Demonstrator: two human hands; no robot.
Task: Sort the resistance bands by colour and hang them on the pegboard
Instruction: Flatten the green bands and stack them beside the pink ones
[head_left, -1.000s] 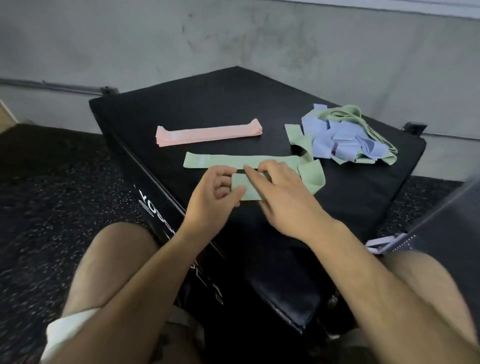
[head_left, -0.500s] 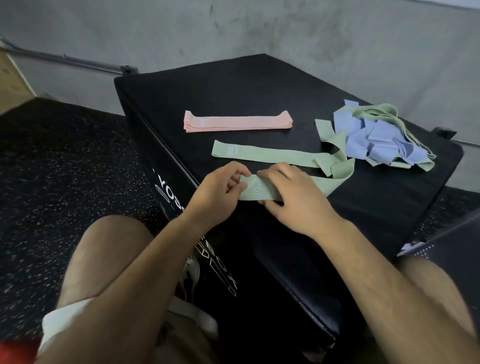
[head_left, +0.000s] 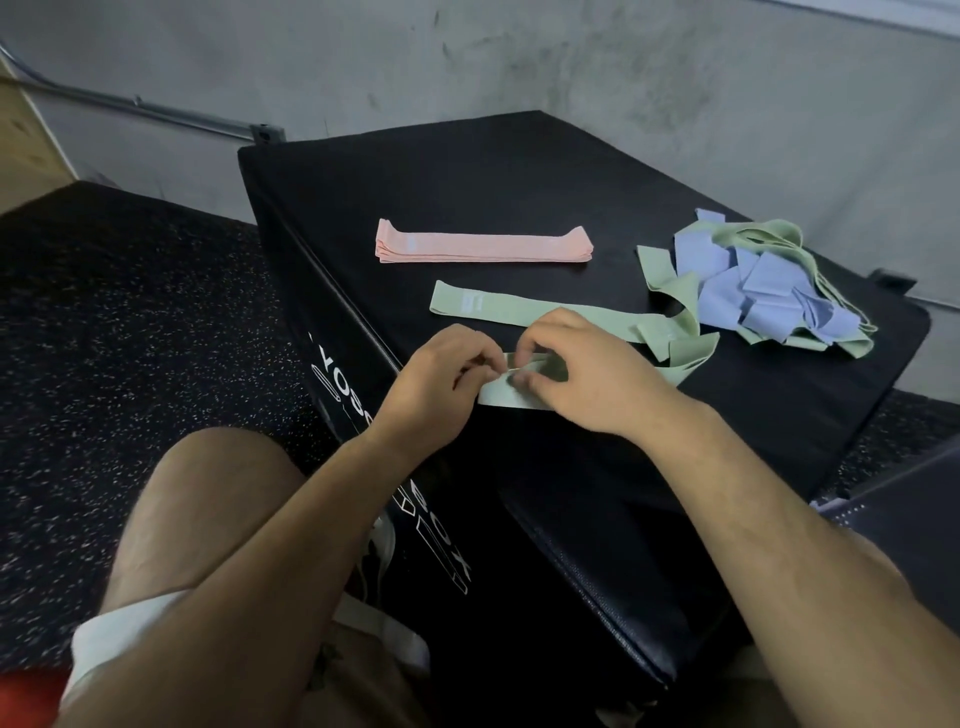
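two colours are partly sorted on top of the black box (head_left: 519, 176). a squared-up pink stack (head_left: 483, 248) lies toward the box's far side, and one green band (head_left: 519, 306) lies flat just nearer than that. both hands work a second green band (head_left: 506, 396) at the box's near edge. the left hand (head_left: 441, 384) pinches its end with curled fingers, and the right hand (head_left: 587, 379) pinches it just beside, fingertips closed on the fabric. the band's other end trails toward the box's right end, where a tangled heap (head_left: 769, 291) of blue and green bands sits unsorted.

judged progress: under half. blue is not begun, nothing is hung, and no pegboard is plainly in view.

writing: white letters low on the box's side read "box". those above are partly hidden by the left arm. the tags on the bands are too small to read.
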